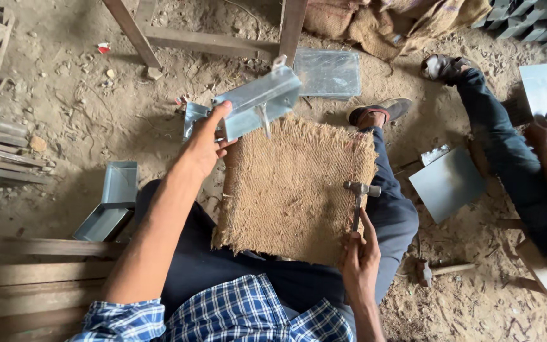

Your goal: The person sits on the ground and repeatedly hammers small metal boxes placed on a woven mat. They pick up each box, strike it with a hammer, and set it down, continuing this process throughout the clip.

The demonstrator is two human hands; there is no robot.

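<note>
Nearest the camera are the blue checked shirt sleeves of a person sitting on the dirt floor with legs stretched out in dark trousers. A square of coarse burlap sacking lies across the lap. The right hand rests at the near right edge of the sacking, its grip closed around the handle of a hammer; the hammer stands nearly upright, with the metal head just above the sacking. The left hand reaches forward past the far left corner of the sacking, and its grip pinches the near end of a metal box made of bent sheet, thumb on top and fingers underneath. The box is held in the air, tilted, above the far edge of the sacking. To the left, on the floor, lies a folded blue-grey metal tray beside some wooden boards. A second hammer lies on the floor to the right of the leg. Further right sits another person, with a flat metal sheet beside that person's leg. Farther off, another flat shiny sheet lies near the legs of a wooden frame, and sacks are heaped beyond.
</note>
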